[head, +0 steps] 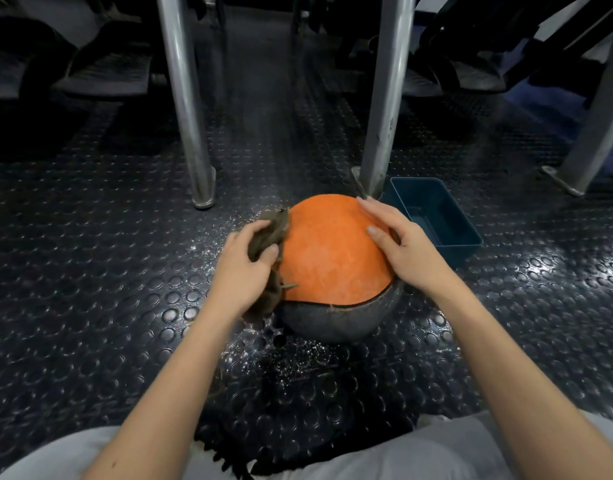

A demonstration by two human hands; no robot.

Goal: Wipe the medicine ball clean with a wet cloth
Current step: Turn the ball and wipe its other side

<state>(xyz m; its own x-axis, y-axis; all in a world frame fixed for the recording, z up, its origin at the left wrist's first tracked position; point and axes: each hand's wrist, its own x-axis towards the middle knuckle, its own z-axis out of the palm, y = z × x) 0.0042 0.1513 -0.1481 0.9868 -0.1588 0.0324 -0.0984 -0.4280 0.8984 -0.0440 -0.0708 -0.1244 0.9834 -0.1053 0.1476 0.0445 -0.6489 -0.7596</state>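
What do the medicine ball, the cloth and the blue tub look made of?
The medicine ball: matte, grainy orange and grey panels joined by a seam; probably textured rubber or synthetic leather. The cloth: brown soft fabric, crumpled, frayed threads hanging loose; fibre cannot be told. The blue tub: likely rigid moulded plastic, smooth walls with faint sheen.

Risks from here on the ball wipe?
1. The round orange-and-grey medicine ball rests loose on the black studded rubber floor, steadied only by the open right hand; a hard push may roll it into the blue plastic tub.
2. The left hand grips the brown cloth bunched, so coverage may be patchy.
3. Droplets glint on the floor around the ball; it could slide.
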